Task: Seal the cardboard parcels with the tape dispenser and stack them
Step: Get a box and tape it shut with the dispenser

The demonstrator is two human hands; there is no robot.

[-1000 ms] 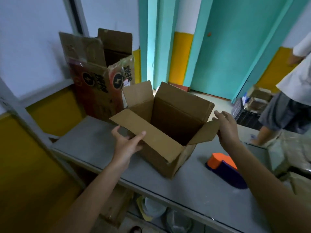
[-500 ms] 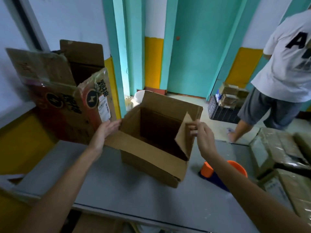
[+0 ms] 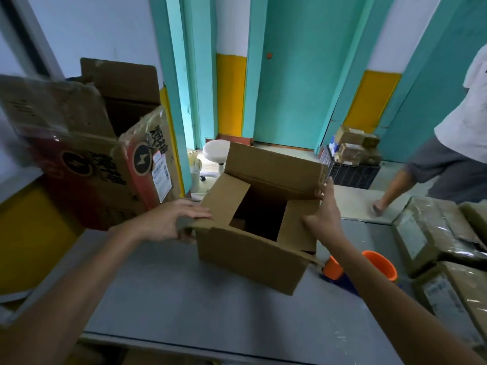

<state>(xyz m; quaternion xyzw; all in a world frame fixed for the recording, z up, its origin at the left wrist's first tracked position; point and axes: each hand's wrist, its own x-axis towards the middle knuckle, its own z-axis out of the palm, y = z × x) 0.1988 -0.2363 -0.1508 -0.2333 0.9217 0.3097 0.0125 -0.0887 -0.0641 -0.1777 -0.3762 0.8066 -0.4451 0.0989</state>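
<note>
My left hand (image 3: 171, 222) holds the near-left flap of the open cardboard box (image 3: 250, 251), with flat fingers on top and my thumb under the edge. My right hand (image 3: 325, 217) is open: its straight fingers reach up to the far flap's corner, and the palm is against the right flap. The one box sits mid-table on the grey table (image 3: 184, 299). The one orange-and-blue tape dispenser (image 3: 379, 263) lies just beside it at 4 o'clock, partly behind my forearm. One big printed carton (image 3: 87, 175) stands open at 10 o'clock. Two film-wrapped parcels (image 3: 432, 227) lie at 3 o'clock. Beyond are a teal door (image 3: 297, 88), yellow-and-white walls, one white stool (image 3: 216, 151) at 12, one black crate (image 3: 353, 176) of packages at 1, and one other person (image 3: 458, 154) at 2.
</note>
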